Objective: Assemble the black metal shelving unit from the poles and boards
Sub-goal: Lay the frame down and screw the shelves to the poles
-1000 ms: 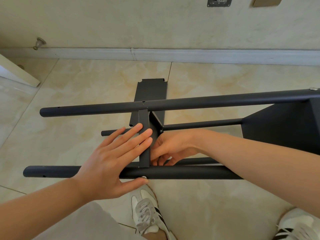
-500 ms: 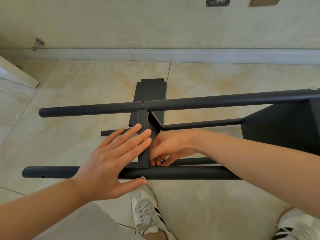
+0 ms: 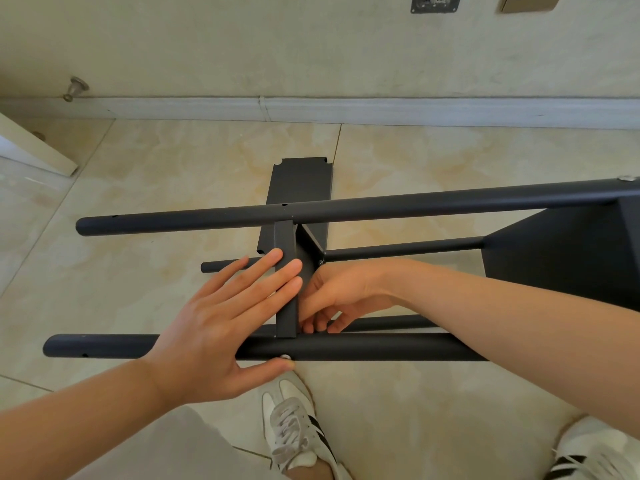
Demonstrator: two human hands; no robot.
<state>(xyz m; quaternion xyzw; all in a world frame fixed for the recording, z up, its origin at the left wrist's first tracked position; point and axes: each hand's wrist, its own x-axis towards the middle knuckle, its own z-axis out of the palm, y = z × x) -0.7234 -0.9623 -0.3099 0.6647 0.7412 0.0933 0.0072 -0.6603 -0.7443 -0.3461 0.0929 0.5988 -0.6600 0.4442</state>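
The black shelving frame lies on its side, with a near pole (image 3: 381, 348) and a far pole (image 3: 415, 204) running left to right. A middle board (image 3: 286, 258) stands edge-on between them. My left hand (image 3: 221, 327) presses flat against the board's left face, thumb under the near pole beside a silver screw head (image 3: 285, 357). My right hand (image 3: 343, 296) reaches in behind the board, fingers curled down at the joint with the near pole; what they hold is hidden. Another board (image 3: 568, 258) is fixed at the right end.
A loose black board (image 3: 301, 181) lies flat on the tiled floor behind the frame. My white sneakers (image 3: 294, 434) stand just below the near pole. A white door edge (image 3: 34, 150) and a door stopper (image 3: 74, 88) sit at the left by the wall.
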